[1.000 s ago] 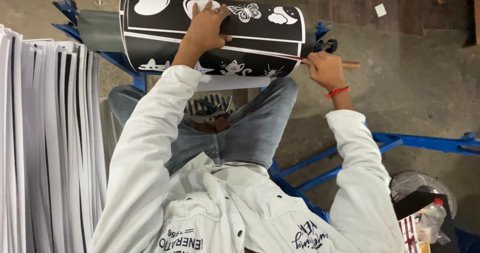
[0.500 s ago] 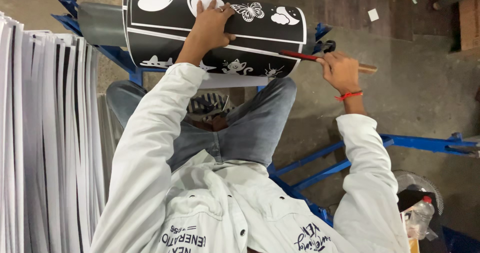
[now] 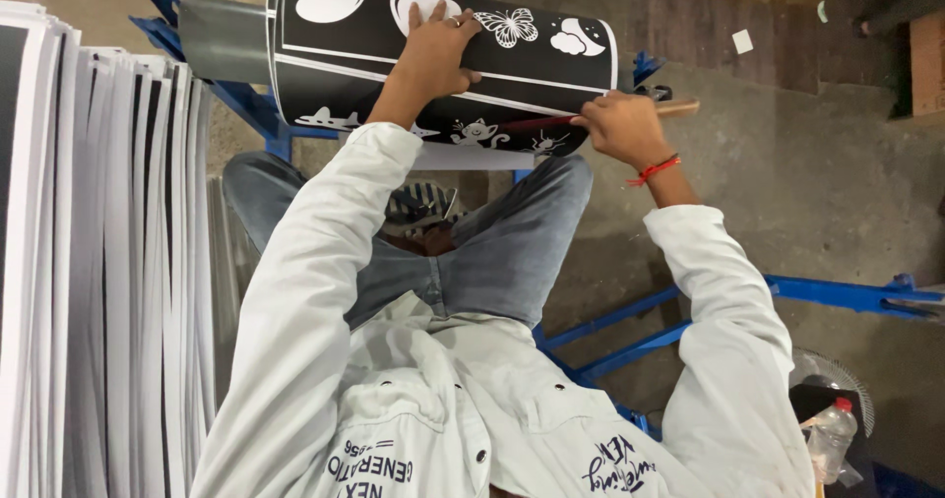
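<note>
**Materials and surface finishes**

Black sheet [image 3: 433, 55] wrapped round a roller: smooth, slightly glossy, printed with matt white shapes. Roller end [image 3: 221, 37]: dull grey, smooth, metal-like. Tool handle [image 3: 679, 108] beside right hand [image 3: 620, 129]: pale bare wood. Frame bars [image 3: 847, 294]: blue-painted metal, scuffed. Jacket sleeve [image 3: 305, 291]: white woven cloth, matt; trousers [image 3: 512, 252]: grey denim. Stacked sheets [image 3: 89, 262]: thin, smooth, paper-like edges. Floor [image 3: 807, 183]: rough, stained concrete. Bottle [image 3: 827, 439]: clear plastic.

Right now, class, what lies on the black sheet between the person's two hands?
In the head view, between the left hand and right hand, the curved black printed sheet shows a white line and small white animal figures.
</note>
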